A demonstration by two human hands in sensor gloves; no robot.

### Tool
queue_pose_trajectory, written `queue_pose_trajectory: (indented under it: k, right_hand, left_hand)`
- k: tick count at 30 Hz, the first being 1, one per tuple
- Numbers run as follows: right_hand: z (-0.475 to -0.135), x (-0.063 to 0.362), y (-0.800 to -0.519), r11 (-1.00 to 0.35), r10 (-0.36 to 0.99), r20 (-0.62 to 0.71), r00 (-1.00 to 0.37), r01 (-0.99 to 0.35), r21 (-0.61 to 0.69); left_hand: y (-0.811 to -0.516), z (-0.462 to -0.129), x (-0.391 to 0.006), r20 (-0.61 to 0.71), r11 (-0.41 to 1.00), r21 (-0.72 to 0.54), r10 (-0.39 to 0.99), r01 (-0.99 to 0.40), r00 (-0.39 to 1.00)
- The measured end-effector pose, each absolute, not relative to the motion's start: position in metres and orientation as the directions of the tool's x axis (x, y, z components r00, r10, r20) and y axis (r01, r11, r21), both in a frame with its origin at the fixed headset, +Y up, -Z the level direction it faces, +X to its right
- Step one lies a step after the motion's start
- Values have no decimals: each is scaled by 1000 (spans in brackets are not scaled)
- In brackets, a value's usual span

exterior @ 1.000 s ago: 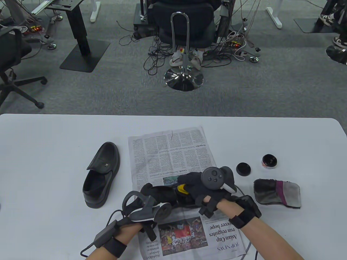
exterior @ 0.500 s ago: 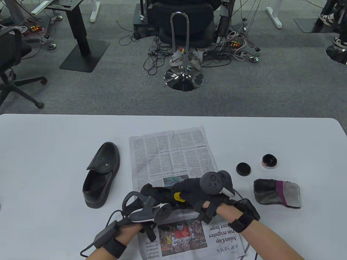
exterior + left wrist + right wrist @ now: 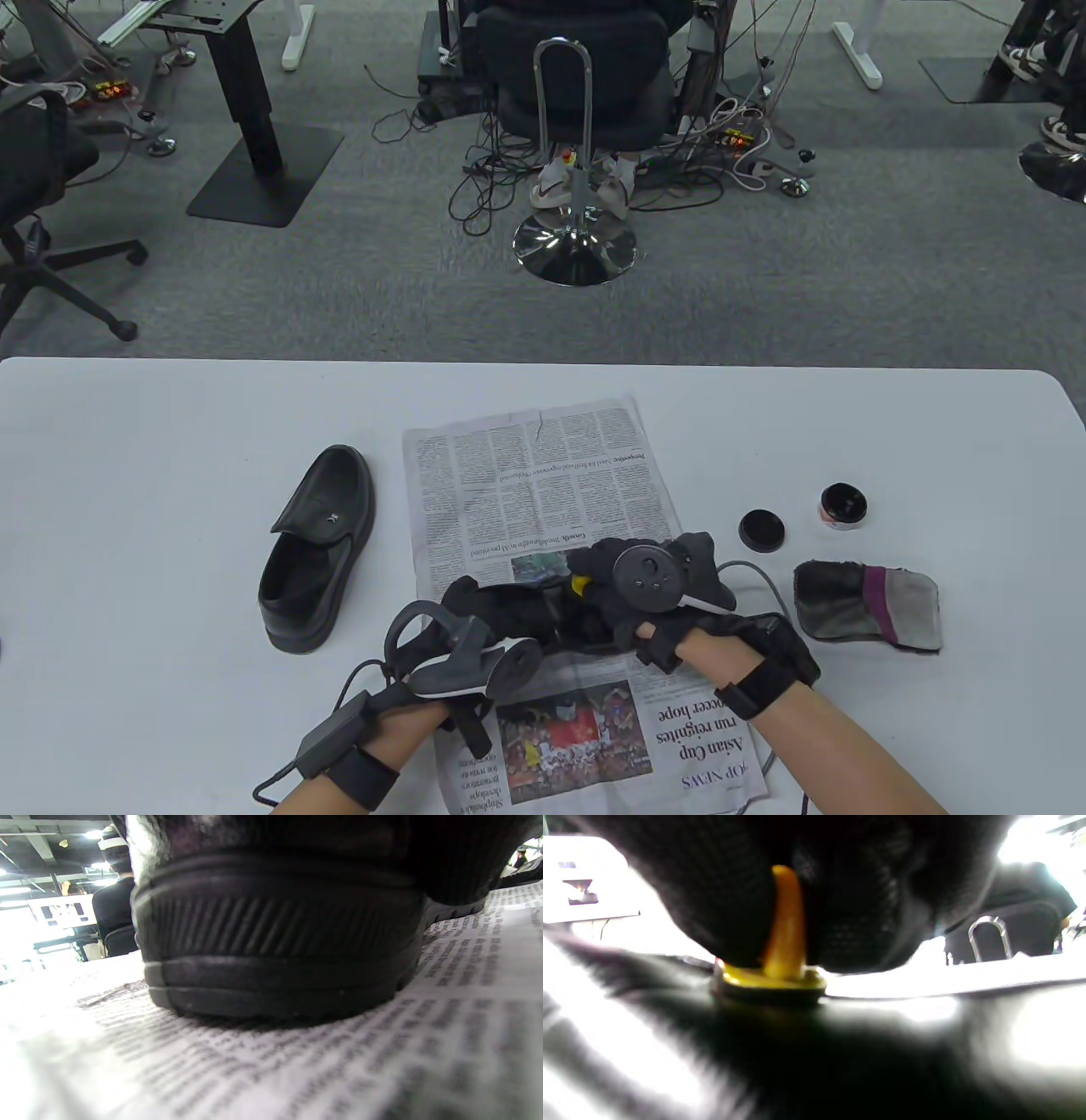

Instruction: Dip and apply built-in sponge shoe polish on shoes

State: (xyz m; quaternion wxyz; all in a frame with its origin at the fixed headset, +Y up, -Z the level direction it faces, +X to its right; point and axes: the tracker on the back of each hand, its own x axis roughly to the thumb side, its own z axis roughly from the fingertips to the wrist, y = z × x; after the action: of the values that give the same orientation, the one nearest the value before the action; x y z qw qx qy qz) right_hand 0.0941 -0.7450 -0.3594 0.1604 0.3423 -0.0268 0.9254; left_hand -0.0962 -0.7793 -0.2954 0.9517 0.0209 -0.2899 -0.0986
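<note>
A black shoe [image 3: 543, 615] lies on the newspaper [image 3: 534, 475], largely hidden by my hands. Its ribbed heel [image 3: 275, 942] fills the left wrist view. My left hand [image 3: 475, 607] holds the shoe at its heel end. My right hand [image 3: 607, 577] pinches a yellow sponge applicator [image 3: 580, 584] and presses it onto the shoe's upper; the right wrist view shows its yellow handle [image 3: 787, 925] between my fingers and its pad flat on the black leather. A second black shoe [image 3: 318, 548] lies on the table left of the paper. The open polish tin [image 3: 842, 506] and its lid [image 3: 761, 531] sit at the right.
A folded grey and purple cloth [image 3: 870, 604] lies right of my right hand, below the tin. The white table [image 3: 170, 441] ends at a far edge; beyond it stand office chairs and cables on the floor.
My right hand has shifted with the applicator along the shoe, first left and toward me, then back away and slightly right. My left hand and the shoe stay in place.
</note>
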Motion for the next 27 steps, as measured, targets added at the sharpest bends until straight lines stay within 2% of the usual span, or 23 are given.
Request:
queue_pose_trajectory:
  k: [2, 4, 5, 6, 7, 8, 9, 10, 12, 14, 15, 16, 17, 19, 20, 21, 23, 25, 26, 27]
  right_hand:
    - [-357, 92, -746, -851, 518, 611, -598, -431, 300]
    - [-359, 95, -745, -761, 646, 560, -519, -494, 420]
    - [-360, 99, -742, -798, 597, 553, -581, -497, 340]
    - [-364, 100, -741, -882, 449, 610, -653, -432, 187]
    - [-365, 101, -741, -919, 359, 614, -703, -381, 101]
    - [-366, 103, -743, -962, 190, 587, -787, -269, -48]
    - [-363, 101, -745, -970, 161, 596, -787, -238, -53]
    - [-359, 99, -745, -958, 232, 618, -751, -286, 12]
    - [-352, 95, -742, -891, 436, 657, -615, -398, 218]
    - [-349, 95, -739, -768, 632, 626, -457, -478, 426]
    - [-349, 96, -738, -766, 634, 607, -480, -497, 407]
    - [-351, 99, -737, -815, 566, 625, -537, -479, 326]
    - [-357, 100, -738, -896, 411, 664, -625, -412, 167]
    - [-363, 104, -743, -967, 140, 601, -787, -240, -89]
    - [-361, 103, -745, -976, 130, 596, -793, -210, -67]
    - [-355, 100, -746, -955, 237, 619, -749, -296, 7]
    - [-346, 93, -742, -872, 473, 656, -588, -420, 251]
    - [-347, 93, -739, -804, 587, 623, -517, -460, 376]
    - [-349, 94, -739, -813, 576, 609, -545, -461, 356]
    - [-353, 97, -738, -877, 464, 628, -625, -425, 224]
  left_hand:
    - [-779, -295, -97, 555, 979, 97, -204, 180, 807]
    - [-779, -295, -97, 563, 979, 95, -201, 179, 802]
    - [-779, -295, -97, 564, 979, 96, -201, 178, 801]
    - [-779, -295, -96, 565, 979, 97, -202, 179, 800]
    - [-779, -295, -97, 566, 979, 98, -201, 177, 800]
    - [-779, -295, -97, 566, 979, 103, -201, 173, 800]
    - [-779, -295, -97, 566, 979, 104, -202, 173, 800]
    - [-779, -295, -96, 563, 979, 103, -203, 175, 801]
    - [-779, -294, -97, 560, 979, 102, -204, 177, 803]
    - [-779, -295, -97, 562, 980, 100, -200, 175, 803]
    - [-779, -295, -97, 563, 980, 100, -200, 174, 801]
    - [-779, -295, -97, 567, 980, 99, -197, 171, 800]
    - [-779, -295, -97, 568, 980, 100, -196, 169, 799]
    - [-779, -295, -97, 568, 981, 102, -195, 166, 799]
    - [-779, -295, -96, 565, 980, 101, -197, 169, 802]
    - [-779, -295, -96, 561, 980, 100, -199, 173, 803]
    - [-779, -295, -97, 555, 980, 95, -197, 173, 808]
    - [-779, -294, -97, 560, 981, 94, -195, 173, 805]
    - [-779, -295, -97, 561, 981, 94, -194, 171, 805]
    - [-779, -295, -97, 562, 981, 93, -192, 170, 804]
